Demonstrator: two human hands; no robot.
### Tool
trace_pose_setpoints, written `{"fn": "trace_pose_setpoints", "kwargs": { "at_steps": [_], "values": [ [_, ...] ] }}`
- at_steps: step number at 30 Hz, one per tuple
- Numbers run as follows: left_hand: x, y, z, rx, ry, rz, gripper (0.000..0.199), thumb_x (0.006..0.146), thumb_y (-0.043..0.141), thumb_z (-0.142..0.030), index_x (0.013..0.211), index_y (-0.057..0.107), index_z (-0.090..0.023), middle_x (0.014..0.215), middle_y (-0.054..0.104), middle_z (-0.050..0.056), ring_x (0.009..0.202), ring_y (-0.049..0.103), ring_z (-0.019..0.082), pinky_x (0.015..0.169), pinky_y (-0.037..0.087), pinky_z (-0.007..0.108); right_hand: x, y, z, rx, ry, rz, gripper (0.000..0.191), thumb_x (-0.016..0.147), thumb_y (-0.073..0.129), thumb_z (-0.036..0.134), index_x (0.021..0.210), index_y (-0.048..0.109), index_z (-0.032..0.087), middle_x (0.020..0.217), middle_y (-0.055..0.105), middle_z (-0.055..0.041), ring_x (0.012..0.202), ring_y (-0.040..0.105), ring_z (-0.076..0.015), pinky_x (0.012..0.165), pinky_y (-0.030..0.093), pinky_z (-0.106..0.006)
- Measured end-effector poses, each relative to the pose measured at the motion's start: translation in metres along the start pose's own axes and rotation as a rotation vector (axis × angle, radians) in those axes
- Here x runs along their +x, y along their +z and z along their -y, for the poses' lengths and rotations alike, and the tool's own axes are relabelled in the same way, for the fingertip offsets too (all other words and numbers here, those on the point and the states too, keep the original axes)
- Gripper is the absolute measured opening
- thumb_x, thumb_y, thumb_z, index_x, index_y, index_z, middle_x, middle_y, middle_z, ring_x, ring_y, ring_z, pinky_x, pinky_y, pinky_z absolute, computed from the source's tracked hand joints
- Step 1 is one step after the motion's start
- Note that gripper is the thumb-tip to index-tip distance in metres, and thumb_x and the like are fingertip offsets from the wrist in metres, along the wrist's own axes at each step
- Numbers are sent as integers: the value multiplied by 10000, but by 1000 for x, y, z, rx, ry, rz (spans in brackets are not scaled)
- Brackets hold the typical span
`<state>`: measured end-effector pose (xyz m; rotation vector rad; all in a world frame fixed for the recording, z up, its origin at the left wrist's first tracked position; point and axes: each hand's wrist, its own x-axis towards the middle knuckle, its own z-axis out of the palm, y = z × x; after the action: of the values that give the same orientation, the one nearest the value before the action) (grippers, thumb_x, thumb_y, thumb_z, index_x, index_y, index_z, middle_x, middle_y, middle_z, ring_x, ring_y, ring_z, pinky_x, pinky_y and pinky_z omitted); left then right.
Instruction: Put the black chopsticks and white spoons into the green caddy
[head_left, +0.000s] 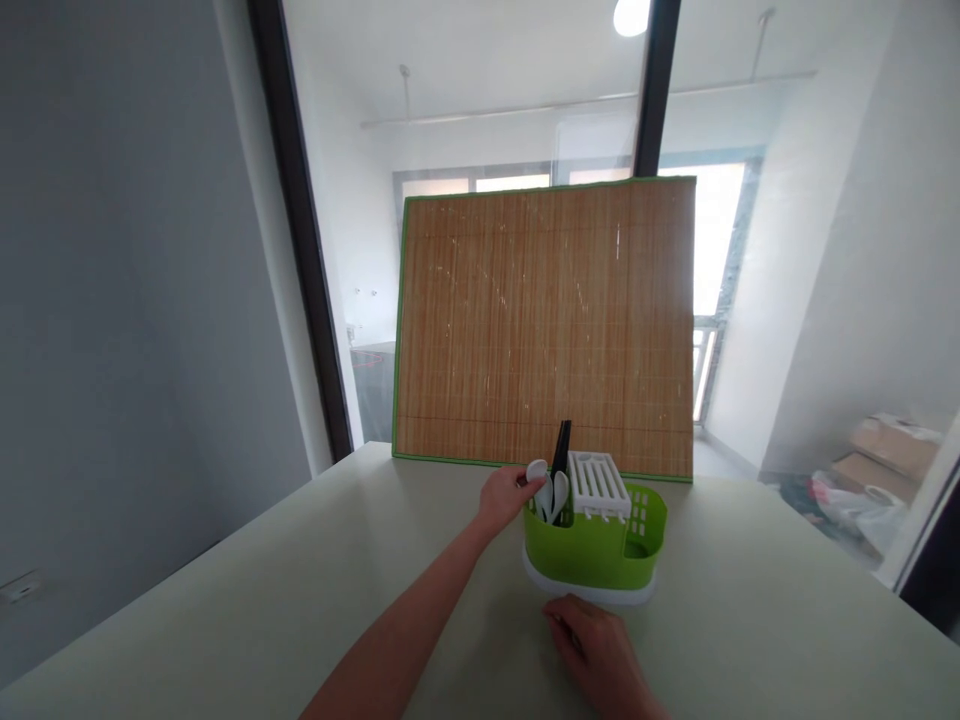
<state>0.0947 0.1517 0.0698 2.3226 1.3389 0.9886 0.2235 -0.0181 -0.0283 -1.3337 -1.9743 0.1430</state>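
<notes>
Nearby, right hand (591, 638) loosely curled at near side of green cutlery caddy (581, 555); whether anything is held cannot be told. White spoon (537, 469), bowl up at caddy's left end, pinched near bowl by left hand (504, 498); other white spoon (560, 490) and black chopsticks (562, 447) just right. Pinched spoon judged light, stiff, smooth, perhaps slippery; best gripped at neck. Farther, bamboo mat (547, 320) stood upright.
</notes>
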Motion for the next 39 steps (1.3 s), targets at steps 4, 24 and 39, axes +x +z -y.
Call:
{"fn": "trace_pose_setpoints", "kwargs": {
  "at_steps": [4, 24, 39],
  "values": [
    [-1, -2, -1, -33, 22, -13, 359, 784, 512, -510, 862, 696, -212, 697, 646, -2, 634, 548, 138, 525, 285, 218, -1, 2, -1, -17, -1, 4, 191, 879, 428, 169, 934, 599, 237, 845, 665, 1, 732, 616, -153, 654, 411, -237],
    [-88, 22, 21, -528, -97, -312, 293, 855, 447, -423, 996, 534, -183, 564, 344, -78, 514, 378, 95, 502, 287, 197, -1, -6, -3, -146, -5, -70, 213, 910, 395, 207, 985, 592, 239, 844, 636, -20, 742, 621, -171, 658, 454, -264],
    [-109, 34, 46, -593, -227, -216, 399, 820, 416, -531, 945, 531, -170, 538, 310, -81, 486, 356, 107, 477, 266, 215, 52, -13, 20, -714, -102, -259, 348, 863, 402, 120, 1175, 539, 189, 1057, 613, -113, 897, 593, -234, 604, 514, -297]
  ]
}}
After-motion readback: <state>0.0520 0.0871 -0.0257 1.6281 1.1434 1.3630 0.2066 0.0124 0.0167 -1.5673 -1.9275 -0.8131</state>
